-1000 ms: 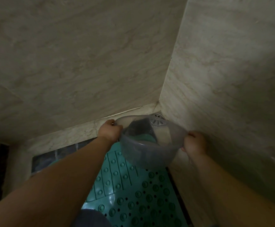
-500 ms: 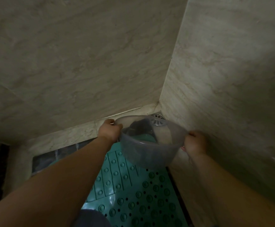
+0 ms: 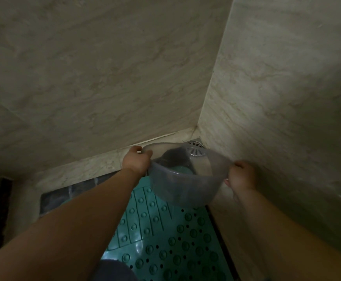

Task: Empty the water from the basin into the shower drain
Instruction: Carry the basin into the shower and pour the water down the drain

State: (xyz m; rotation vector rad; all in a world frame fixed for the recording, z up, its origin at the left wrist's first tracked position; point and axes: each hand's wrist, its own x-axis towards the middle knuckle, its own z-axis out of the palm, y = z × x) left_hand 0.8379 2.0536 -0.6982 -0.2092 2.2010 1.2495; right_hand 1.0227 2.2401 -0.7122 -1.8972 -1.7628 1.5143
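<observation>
A clear grey plastic basin (image 3: 183,189) hangs in the air over the shower floor, tilted away from me toward the corner. My left hand (image 3: 136,160) grips its left rim and my right hand (image 3: 241,176) grips its right rim. The round metal shower drain (image 3: 195,148) sits in the floor corner where the two walls meet, just beyond the basin's far rim and partly seen through it. I cannot make out any water in the basin or any stream.
A teal rubber mat (image 3: 165,240) with bumps and holes covers the floor below the basin. Marble-look walls (image 3: 104,78) close in ahead and on the right (image 3: 287,98). A pale raised ledge (image 3: 80,169) runs along the far wall's foot.
Almost nothing: both hands keep the same grip and the basin stays tilted at the corner, with only a slight shift in view.
</observation>
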